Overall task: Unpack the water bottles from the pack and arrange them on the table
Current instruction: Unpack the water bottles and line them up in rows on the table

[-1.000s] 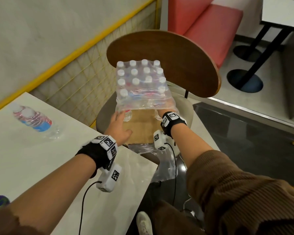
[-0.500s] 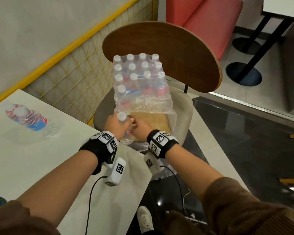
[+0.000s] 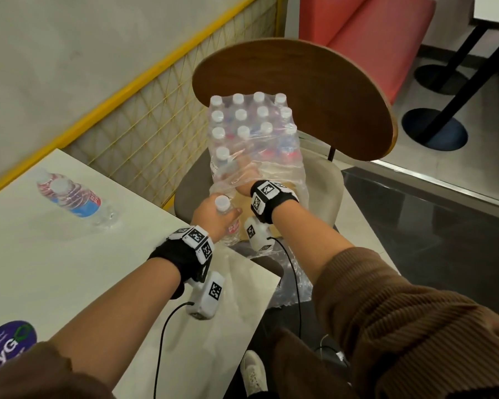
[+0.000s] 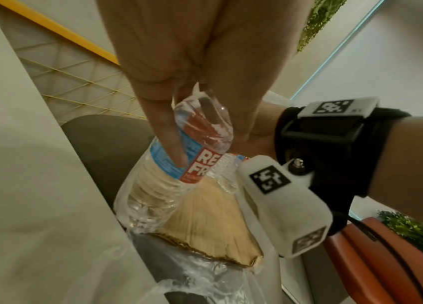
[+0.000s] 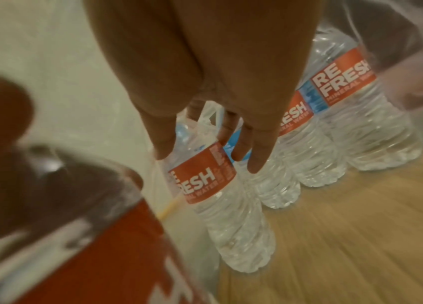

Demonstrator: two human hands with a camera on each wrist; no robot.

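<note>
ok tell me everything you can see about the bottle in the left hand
The bottle is clear ribbed plastic with a white cap and a red and blue label reading "RE FR". The left hand grips it round the upper body, roughly upright, above the chair's front edge, near the torn wrap. It looks full and sealed.

Now gripping a freed bottle [image 3: 226,217] in the left hand [image 3: 211,218], clear of the pack [image 3: 254,139], where a second ago only resting at its torn edge. Reaching the right hand [image 3: 244,175] deeper under the plastic wrap, fingers [image 5: 255,148] touching another bottle [image 5: 221,197].
</note>
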